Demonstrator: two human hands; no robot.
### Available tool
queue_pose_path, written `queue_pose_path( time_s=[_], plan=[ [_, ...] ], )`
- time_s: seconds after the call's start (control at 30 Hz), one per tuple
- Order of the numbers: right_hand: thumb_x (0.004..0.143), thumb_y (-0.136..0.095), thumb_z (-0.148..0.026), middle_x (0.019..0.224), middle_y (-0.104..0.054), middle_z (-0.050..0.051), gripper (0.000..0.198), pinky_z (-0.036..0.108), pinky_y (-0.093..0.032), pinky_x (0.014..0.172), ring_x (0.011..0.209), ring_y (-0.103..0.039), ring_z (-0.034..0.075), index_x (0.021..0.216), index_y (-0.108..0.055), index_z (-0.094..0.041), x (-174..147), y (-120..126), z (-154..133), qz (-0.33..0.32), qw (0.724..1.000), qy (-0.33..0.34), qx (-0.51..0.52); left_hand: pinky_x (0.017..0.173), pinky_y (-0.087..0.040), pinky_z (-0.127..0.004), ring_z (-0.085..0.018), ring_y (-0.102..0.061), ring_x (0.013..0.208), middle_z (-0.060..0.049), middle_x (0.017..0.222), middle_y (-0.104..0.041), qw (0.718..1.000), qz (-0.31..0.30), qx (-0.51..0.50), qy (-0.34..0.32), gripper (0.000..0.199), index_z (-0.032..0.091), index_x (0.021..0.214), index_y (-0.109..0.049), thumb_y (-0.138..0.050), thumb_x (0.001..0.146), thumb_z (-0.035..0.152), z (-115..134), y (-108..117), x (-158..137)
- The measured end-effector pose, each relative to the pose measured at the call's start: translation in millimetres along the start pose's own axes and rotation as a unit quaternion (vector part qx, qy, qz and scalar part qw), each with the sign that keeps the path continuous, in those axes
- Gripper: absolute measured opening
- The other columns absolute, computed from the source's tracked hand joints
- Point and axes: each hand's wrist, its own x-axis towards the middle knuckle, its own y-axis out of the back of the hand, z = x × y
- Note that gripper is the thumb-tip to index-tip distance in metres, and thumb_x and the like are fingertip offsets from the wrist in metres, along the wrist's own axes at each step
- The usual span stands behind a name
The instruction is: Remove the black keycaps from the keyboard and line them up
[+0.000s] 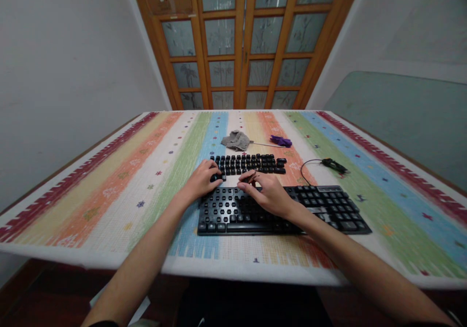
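Note:
A black keyboard [262, 227] lies in front of me, with many keycaps off its left and middle part and bare key posts showing. Loose black keycaps [248, 163] stand in rows just behind it. My left hand [203, 180] rests at the left end of these rows, thumb and fingers closed around a black keycap [224, 177]. Over the keyboard's upper middle, my right hand [268, 192] is closed in a pinch. Something small and dark brownish shows between its fingers, too small to make out.
Behind the keycaps lie a grey cloth [236, 140], a thin rod [266, 145] and a crumpled purple cloth [280, 141]. The keyboard's bundled cable [333, 165] sits at the right. A striped tablecloth [120, 195] covers the table; wooden glass-paned doors [242, 57] stand beyond.

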Motion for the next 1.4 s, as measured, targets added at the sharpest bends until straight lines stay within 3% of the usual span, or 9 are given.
queue_pose_path(
  time_s=[0.5,0.8,1.03,1.4],
  plan=[
    [0.097,-0.053,-0.038,0.086,-0.073,0.008,0.028,0.030,-0.053,0.065,0.072,-0.068,0.018,0.086,-0.068,-0.016,0.5,1.8,-0.3,-0.009,1.000,-0.006,0.002,0.091,-0.049,-0.044,-0.024,-0.053,0.097,-0.006,0.100,-0.056,1.000,0.000,0.003,0.003,0.005,0.018,0.085,-0.066,-0.068,0.080,0.020,-0.5,2.3,-0.4],
    [0.097,-0.054,-0.039,0.086,-0.073,0.008,0.028,0.030,-0.052,0.067,0.072,-0.067,0.017,0.088,-0.067,-0.015,-0.1,1.8,0.4,-0.011,1.000,-0.008,0.000,0.093,-0.048,-0.045,-0.024,-0.053,0.101,-0.006,0.104,-0.056,1.000,-0.006,-0.018,0.001,0.018,0.018,0.095,-0.067,-0.071,0.078,0.020,1.2,6.8,1.5],
    [0.096,-0.054,-0.039,0.084,-0.073,0.007,0.028,0.029,-0.052,0.064,0.068,-0.067,0.016,0.088,-0.067,-0.016,0.6,1.5,-0.8,-0.011,1.000,-0.004,0.004,0.093,-0.047,-0.044,-0.024,-0.053,0.101,-0.005,0.102,-0.055,0.999,-0.027,-0.031,-0.011,0.009,0.020,0.088,-0.069,-0.070,0.080,0.022,2.9,4.7,4.2],
    [0.097,-0.052,-0.042,0.082,-0.072,0.006,0.031,0.028,-0.050,0.062,0.064,-0.065,0.015,0.089,-0.066,-0.016,1.2,1.3,-3.3,-0.012,1.000,-0.005,0.008,0.093,-0.047,-0.043,-0.024,-0.053,0.100,-0.006,0.100,-0.056,0.999,-0.011,-0.031,-0.009,0.005,0.019,0.085,-0.068,-0.066,0.081,0.019,2.7,2.6,4.7]
  ],
)
